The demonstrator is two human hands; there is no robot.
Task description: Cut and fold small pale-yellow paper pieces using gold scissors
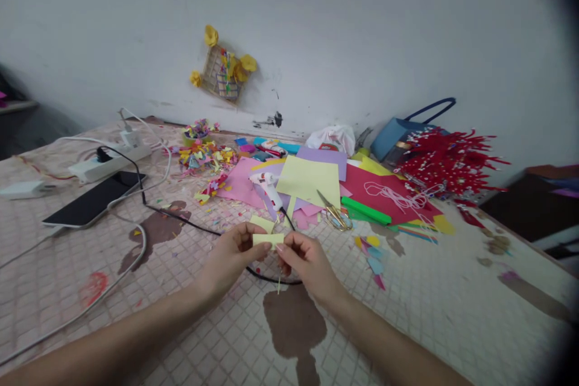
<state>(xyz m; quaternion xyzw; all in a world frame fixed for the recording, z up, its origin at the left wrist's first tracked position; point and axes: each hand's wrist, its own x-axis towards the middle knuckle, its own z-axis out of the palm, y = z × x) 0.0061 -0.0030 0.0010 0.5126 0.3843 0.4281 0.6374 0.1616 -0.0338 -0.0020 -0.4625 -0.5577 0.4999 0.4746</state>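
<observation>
Left hand [230, 257] and right hand [312, 263] pinch — 2 thumbs [261, 251] nearly touching.

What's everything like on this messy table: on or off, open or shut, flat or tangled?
Small yellow paper: pinched by the left hand and right hand
Glue gun: lying down; can't tell if it's hot
Scissors: lying down; too small to tell if fully shut
Phone: lying flat, screen dark
Power strip: plugs in it
White string: loose, tangled
Table cover: torn in patches
</observation>
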